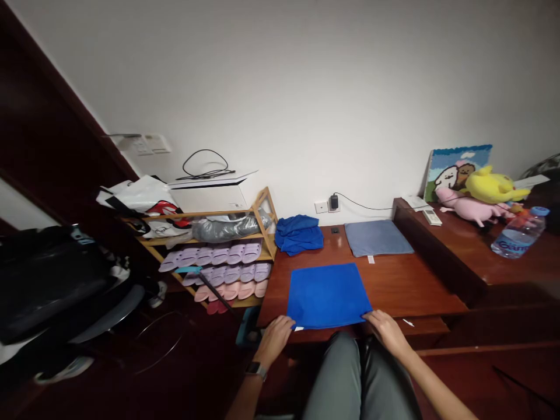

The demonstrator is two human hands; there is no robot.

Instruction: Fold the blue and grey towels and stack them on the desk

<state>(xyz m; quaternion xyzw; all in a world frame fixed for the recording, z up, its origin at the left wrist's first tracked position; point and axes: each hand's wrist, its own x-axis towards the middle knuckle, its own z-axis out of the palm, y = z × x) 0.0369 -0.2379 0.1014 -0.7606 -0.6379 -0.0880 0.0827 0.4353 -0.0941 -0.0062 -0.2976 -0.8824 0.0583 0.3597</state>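
The left hand (pixel 277 336) pinches the near left corner of a flat, bright blue square cloth (pixel 329 296) on the brown wooden desk (pixel 415 287). Behind lie a crumpled blue cloth (pixel 299 235) and a flat grey-blue cloth (pixel 378 237). The right hand (pixel 387 329) pinches the bright cloth's near right corner.

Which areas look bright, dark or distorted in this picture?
Head view throughout: wall brightest around its middle; floor at left in deep shadow; bottle at right leaning outward, probably from lens stretch; flat blue cloth fairly evenly lit, its edges clear.
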